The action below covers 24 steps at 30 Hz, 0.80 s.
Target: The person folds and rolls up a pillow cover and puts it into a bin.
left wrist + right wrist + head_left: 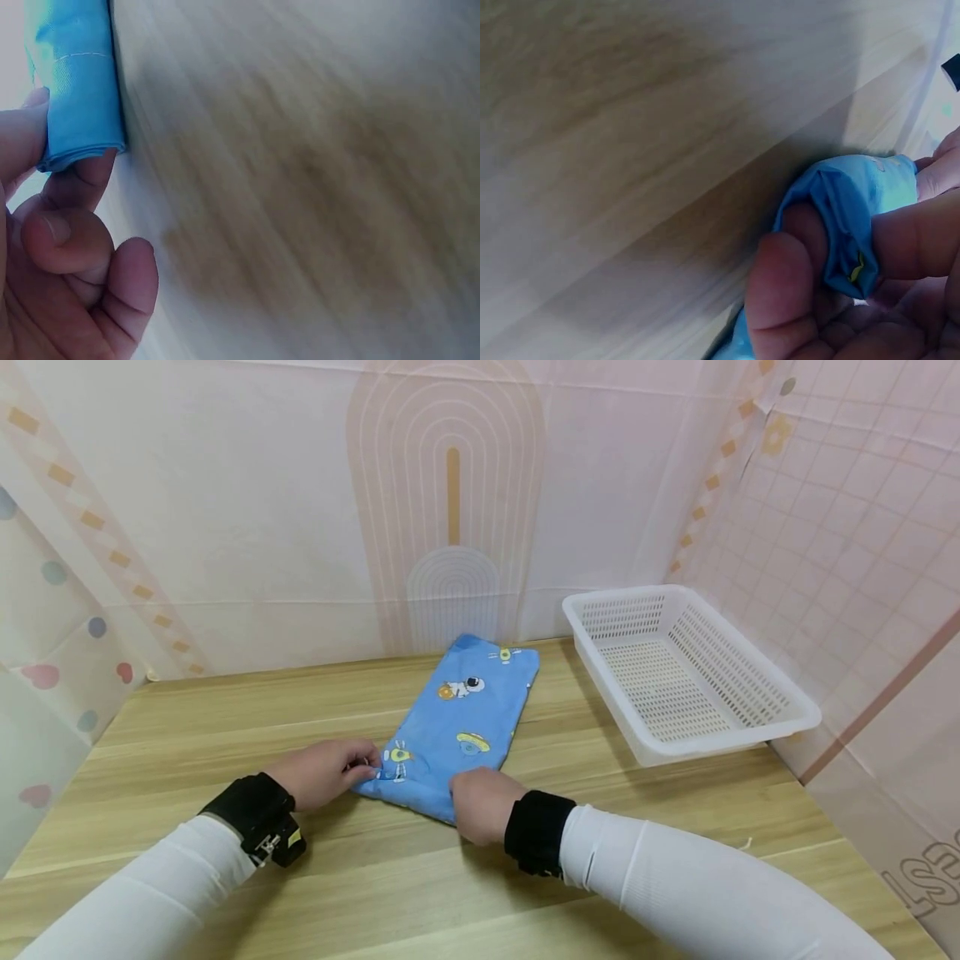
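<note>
A blue cloth printed with astronauts and a flying saucer lies folded into a long strip on the table, slanting away from me. Its near end is turned over into a thick fold. My left hand pinches the left corner of that fold; in the left wrist view, thumb and index finger grip the layered blue edge while the other fingers curl below. My right hand pinches the right corner. Rolled layers of the cloth show between its thumb and fingers in the right wrist view.
A white plastic basket with slotted walls stands at the back right, with nothing in it. The wooden table meets a printed cloth backdrop behind and at both sides.
</note>
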{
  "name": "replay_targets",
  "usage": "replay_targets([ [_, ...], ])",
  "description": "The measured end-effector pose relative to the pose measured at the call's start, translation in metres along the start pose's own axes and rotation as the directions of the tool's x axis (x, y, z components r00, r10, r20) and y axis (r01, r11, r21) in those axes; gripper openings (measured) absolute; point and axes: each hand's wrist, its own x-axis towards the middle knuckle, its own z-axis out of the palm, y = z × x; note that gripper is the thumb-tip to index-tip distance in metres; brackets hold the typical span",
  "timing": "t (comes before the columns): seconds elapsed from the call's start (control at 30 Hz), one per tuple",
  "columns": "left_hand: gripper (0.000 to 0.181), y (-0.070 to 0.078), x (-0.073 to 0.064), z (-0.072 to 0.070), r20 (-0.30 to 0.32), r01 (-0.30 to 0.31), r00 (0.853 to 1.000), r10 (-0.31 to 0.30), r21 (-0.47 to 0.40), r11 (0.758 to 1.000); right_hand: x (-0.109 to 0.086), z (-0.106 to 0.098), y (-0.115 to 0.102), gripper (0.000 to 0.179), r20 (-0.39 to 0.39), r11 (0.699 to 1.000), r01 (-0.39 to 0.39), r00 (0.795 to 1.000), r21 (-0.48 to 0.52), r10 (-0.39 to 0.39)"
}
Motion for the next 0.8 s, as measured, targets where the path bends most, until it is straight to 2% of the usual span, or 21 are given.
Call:
replay_targets([
  [0.1, 0.007, 0.000, 0.001, 0.001, -0.008, 0.012, 1.000, -0.011, 0.008, 1.000, 0.001, -0.001, 0.002, 0.009, -0.008, 1.000, 0.000, 1.000, -0.018, 0.000],
  [0.27, 0.008, 0.003, 0.003, 0.002, -0.023, 0.021, 1.000, -0.020, 0.031, 0.999, 0.004, -0.001, 0.005, 0.003, -0.016, 0.999, -0.014, 1.000, -0.030, 0.013],
  [0.43, 0.008, 0.008, 0.005, 0.003, -0.024, 0.037, 0.999, -0.036, 0.044, 0.998, 0.005, -0.001, 0.007, 0.019, -0.044, 0.999, -0.041, 0.998, -0.010, 0.041],
  [0.5, 0.008, 0.009, 0.006, 0.004, -0.028, 0.042, 0.999, -0.040, 0.049, 0.998, 0.005, 0.000, 0.008, 0.018, -0.073, 0.999, -0.037, 0.997, -0.030, 0.035],
  [0.63, 0.008, 0.009, 0.007, 0.008, -0.073, 0.024, 0.997, -0.020, 0.058, 0.998, 0.004, 0.002, 0.009, 0.002, -0.139, 0.992, 0.020, 0.990, -0.121, -0.037],
  [0.8, 0.015, 0.010, 0.008, 0.012, -0.120, -0.049, 0.991, 0.063, 0.112, 0.992, 0.000, 0.003, 0.008, 0.014, -0.159, 0.977, 0.093, 0.979, -0.191, -0.125],
])
